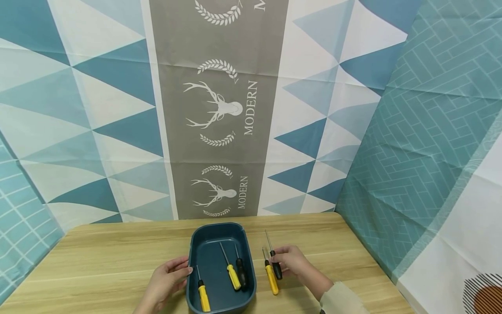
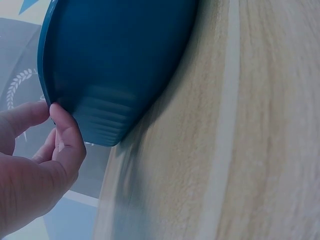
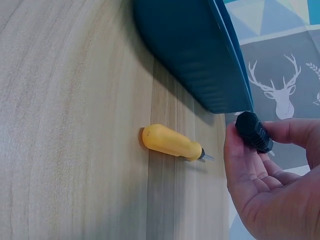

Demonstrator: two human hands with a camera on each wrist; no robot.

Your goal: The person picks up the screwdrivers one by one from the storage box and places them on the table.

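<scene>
A dark blue bin (image 1: 215, 301) with rounded corners stands on the wooden table. My left hand (image 1: 168, 279) pinches its left rim between thumb and fingers, as the left wrist view shows close up. Inside the bin lie a yellow screwdriver (image 1: 204, 297) at the left, another yellow screwdriver (image 1: 233, 277) and a black screwdriver (image 1: 241, 274) at the right. Right of the bin, my right hand (image 1: 292, 260) holds a black-handled screwdriver (image 3: 254, 131) by its handle, shaft pointing away from me. Below it a yellow-handled screwdriver (image 3: 172, 141) lies on the table.
The wooden table (image 1: 117, 257) reaches back to a patterned cloth wall (image 1: 215, 131) with deer prints. A teal cloth (image 1: 423, 131) hangs along the right side, close to the table's right edge. Bare tabletop shows left of the bin.
</scene>
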